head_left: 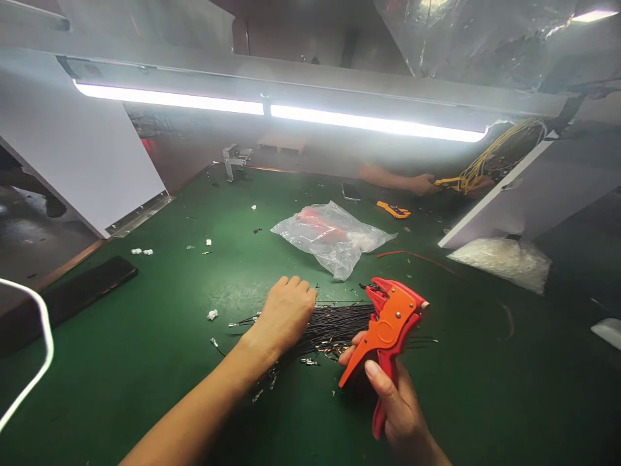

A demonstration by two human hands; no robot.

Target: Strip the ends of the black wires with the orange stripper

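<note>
My right hand [400,395] is wrapped round the handles of an orange and red wire stripper [391,323], its jaws tilted up and to the left. A small dark tip shows at the jaws. Left of the tool, my left hand [288,310] is closed with its back to me, over the left part of a bundle of black wires [339,327]. Its fingertips are hidden, so what they pinch cannot be made out. Several wires end in bare copper on the right and metal terminals on the left. A loose terminal [309,362] lies below the bundle.
Behind the bundle lies a clear plastic bag [334,236] with red and white contents. Orange-handled pliers [394,210] and a red wire [412,254] are to its right. White connectors [141,251] and a dark bar [92,291] sit left. Another person's hand [421,184] works beyond.
</note>
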